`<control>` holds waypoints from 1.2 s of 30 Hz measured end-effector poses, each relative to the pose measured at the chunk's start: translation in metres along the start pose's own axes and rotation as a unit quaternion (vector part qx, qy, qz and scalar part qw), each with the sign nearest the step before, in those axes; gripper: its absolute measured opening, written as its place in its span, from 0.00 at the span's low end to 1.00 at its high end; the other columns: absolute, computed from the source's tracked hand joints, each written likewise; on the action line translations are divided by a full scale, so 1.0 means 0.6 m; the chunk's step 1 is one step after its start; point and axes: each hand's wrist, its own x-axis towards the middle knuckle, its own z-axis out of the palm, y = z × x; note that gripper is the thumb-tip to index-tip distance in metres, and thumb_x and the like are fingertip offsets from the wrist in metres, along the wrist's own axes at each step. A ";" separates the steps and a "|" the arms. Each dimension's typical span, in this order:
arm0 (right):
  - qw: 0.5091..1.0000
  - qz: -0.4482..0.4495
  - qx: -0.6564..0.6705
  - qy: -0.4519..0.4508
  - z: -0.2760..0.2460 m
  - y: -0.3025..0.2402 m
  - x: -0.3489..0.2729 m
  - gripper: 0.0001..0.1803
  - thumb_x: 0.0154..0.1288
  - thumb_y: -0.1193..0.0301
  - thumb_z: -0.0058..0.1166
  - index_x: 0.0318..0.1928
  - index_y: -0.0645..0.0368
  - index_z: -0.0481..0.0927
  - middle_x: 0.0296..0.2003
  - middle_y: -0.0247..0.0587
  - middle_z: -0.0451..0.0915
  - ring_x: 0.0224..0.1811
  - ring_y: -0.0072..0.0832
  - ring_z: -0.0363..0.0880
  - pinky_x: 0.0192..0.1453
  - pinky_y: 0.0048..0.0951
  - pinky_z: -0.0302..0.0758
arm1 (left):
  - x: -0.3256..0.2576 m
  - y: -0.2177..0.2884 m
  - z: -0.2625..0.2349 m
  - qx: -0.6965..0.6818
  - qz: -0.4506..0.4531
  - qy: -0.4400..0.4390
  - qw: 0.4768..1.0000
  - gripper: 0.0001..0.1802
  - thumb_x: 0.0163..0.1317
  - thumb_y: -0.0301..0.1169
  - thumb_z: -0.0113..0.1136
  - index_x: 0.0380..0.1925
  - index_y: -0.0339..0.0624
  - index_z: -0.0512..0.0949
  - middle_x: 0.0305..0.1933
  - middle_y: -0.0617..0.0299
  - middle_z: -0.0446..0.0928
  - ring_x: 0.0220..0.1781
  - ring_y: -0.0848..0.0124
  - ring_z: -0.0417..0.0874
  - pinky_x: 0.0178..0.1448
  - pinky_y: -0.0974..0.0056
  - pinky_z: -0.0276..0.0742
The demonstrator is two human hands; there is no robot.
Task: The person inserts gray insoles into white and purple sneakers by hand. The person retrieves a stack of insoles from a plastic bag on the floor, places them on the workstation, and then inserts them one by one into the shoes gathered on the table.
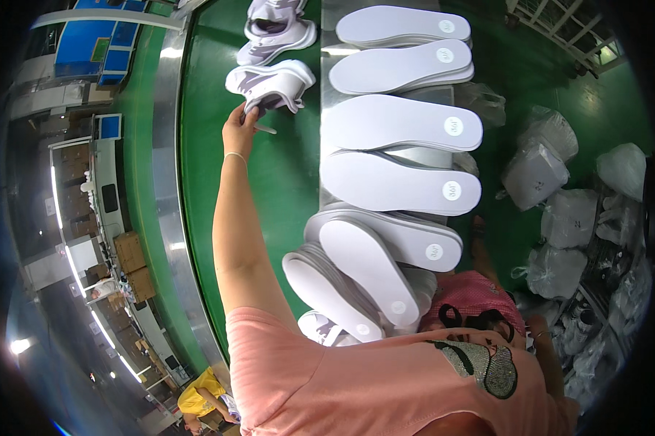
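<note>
My left arm stretches out over the green conveyor belt (204, 145). At its end, my left hand (239, 134) has its fingers closed on the edge of a white and lilac sneaker (273, 81), which lies tilted with its opening toward me. A thin pale strip (265, 129) sticks out by the fingers. My right hand (537, 325) hangs low at my right side, beside a pink patterned cloth (476, 296); its fingers do not show clearly. Between belt and body, white insoles (400, 122) lie in stacked pairs along a metal ledge (334, 87), each with a round label.
Beyond the held sneaker lie more sneakers (273, 33). Loose insoles (327, 287) pile up close to my body, partly over another shoe (316, 327). Plastic-wrapped bundles (534, 174) sit on the floor at right, near a metal rack (560, 29). A person in yellow (204, 396) is at lower left.
</note>
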 end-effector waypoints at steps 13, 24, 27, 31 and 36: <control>0.989 -0.024 -0.105 0.102 0.003 0.001 0.047 0.09 0.44 0.67 0.50 0.19 0.59 0.77 0.25 0.47 0.74 0.30 0.40 0.74 0.34 0.38 0.71 | 0.042 0.016 -0.074 -0.010 -0.069 -0.019 0.997 0.22 0.60 0.46 0.45 0.32 0.35 0.75 0.19 0.63 0.72 0.17 0.77 0.69 0.21 0.72 0.68; 0.978 -0.092 -0.050 0.178 0.094 0.038 0.056 0.08 0.50 0.75 0.45 0.30 0.65 0.75 0.26 0.48 0.74 0.29 0.40 0.72 0.33 0.36 0.69 | 0.073 -0.053 -0.122 0.458 0.335 0.030 0.823 0.22 0.58 0.46 0.45 0.22 0.39 0.75 0.16 0.56 0.70 0.18 0.70 0.72 0.20 0.65 0.67; 0.807 0.242 0.530 0.096 -0.094 -0.071 0.051 0.12 0.55 0.68 0.41 0.33 0.64 0.73 0.25 0.41 0.73 0.27 0.26 0.69 0.31 0.27 0.66 | 0.031 0.032 -0.100 0.093 -0.061 0.005 0.994 0.23 0.56 0.46 0.51 0.40 0.36 0.74 0.23 0.63 0.73 0.19 0.75 0.72 0.19 0.70 0.67; 0.756 0.226 0.591 0.165 -0.125 -0.068 0.076 0.12 0.57 0.65 0.46 0.33 0.62 0.74 0.21 0.33 0.71 0.23 0.21 0.67 0.27 0.24 0.64 | 0.006 0.084 -0.089 0.211 0.010 -0.064 0.975 0.29 0.57 0.44 0.51 0.54 0.37 0.62 0.37 0.59 0.72 0.36 0.72 0.73 0.36 0.69 0.70; 0.737 0.208 0.636 0.095 -0.062 0.006 0.136 0.16 0.57 0.65 0.48 0.42 0.61 0.71 0.25 0.34 0.73 0.21 0.20 0.67 0.26 0.20 0.66 | -0.159 0.325 -0.013 0.156 0.146 -0.047 0.976 0.29 0.58 0.45 0.48 0.55 0.39 0.61 0.56 0.54 0.64 0.57 0.64 0.65 0.58 0.61 0.60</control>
